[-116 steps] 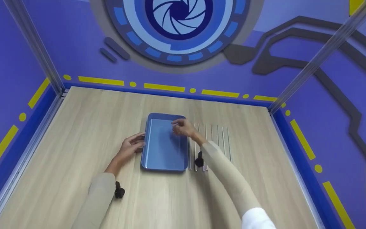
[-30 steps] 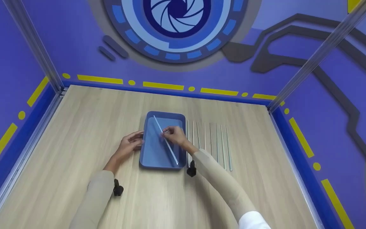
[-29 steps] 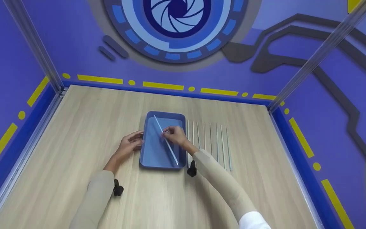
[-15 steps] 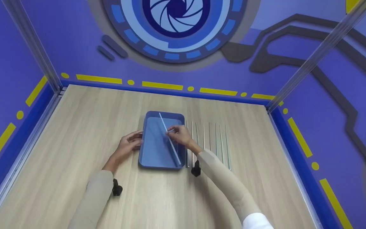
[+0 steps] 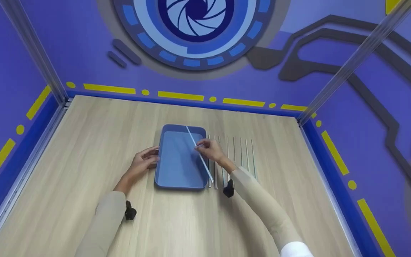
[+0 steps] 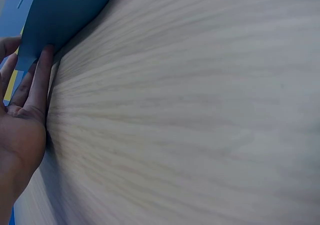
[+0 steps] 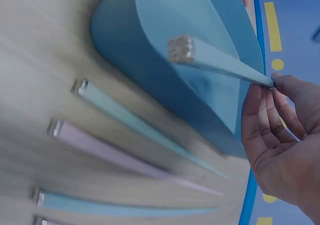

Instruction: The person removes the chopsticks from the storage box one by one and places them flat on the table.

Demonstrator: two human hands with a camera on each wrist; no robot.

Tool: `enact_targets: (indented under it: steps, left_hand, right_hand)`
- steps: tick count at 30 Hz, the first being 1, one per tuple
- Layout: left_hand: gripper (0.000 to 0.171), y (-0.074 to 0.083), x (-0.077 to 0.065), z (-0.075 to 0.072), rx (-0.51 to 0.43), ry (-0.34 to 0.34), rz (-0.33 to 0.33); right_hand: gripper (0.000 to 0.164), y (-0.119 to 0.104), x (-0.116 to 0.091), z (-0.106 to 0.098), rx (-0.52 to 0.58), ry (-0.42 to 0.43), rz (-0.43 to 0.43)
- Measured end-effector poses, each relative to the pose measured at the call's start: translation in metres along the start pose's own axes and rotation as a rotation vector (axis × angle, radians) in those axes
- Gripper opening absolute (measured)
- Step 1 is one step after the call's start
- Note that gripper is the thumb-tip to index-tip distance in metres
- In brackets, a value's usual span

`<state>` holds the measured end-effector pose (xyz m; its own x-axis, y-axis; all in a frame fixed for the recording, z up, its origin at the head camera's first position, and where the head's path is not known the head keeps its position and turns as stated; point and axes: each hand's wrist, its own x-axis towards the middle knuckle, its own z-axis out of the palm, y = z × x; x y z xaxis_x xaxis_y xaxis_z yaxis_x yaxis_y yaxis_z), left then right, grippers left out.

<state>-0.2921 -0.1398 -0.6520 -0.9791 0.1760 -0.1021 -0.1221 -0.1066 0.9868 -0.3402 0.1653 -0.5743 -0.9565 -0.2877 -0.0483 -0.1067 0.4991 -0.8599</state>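
My left hand [image 5: 143,162] rests its extended fingers against the left wall of the blue tray [image 5: 177,184]; in the left wrist view, fingers [image 6: 40,82] touch the tray's outer side. With thumb and fingertips my right hand [image 5: 211,150] pinches a pale blue chopstick [image 5: 206,167] near its middle. It slants over the tray's right rim, its thick square end toward me, as the right wrist view shows of the same chopstick [image 7: 215,60]. Several more chopsticks [image 5: 247,157] lie side by side on the table to the right of the tray, partly hidden under the right forearm.
The wooden table [image 5: 95,150] is bounded by purple-blue panels [image 5: 84,53] at the back and sides, with metal posts at the corners. In the right wrist view, a pink chopstick [image 7: 110,152] and blue ones lie close beside the tray wall.
Several seconds ago the right hand was over the tray with no chopstick visible in its fingers. Now it holds one, and has carried it rightward to the right rim. The left hand stays put.
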Motion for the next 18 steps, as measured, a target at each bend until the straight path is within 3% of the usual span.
enact_targets:
  steps: [6,18]
  left_hand:
    - [0.052,0.000,0.001,0.000,0.011,0.002,0.017]
    - [0.051,0.002,0.001,0.000,0.067,0.012,0.001]
  right_hand:
    - [0.018,0.013,-0.008,-0.021,0.055,0.017,0.035]
    - [0.020,0.052,-0.028,-0.060,0.120,0.272,0.040]
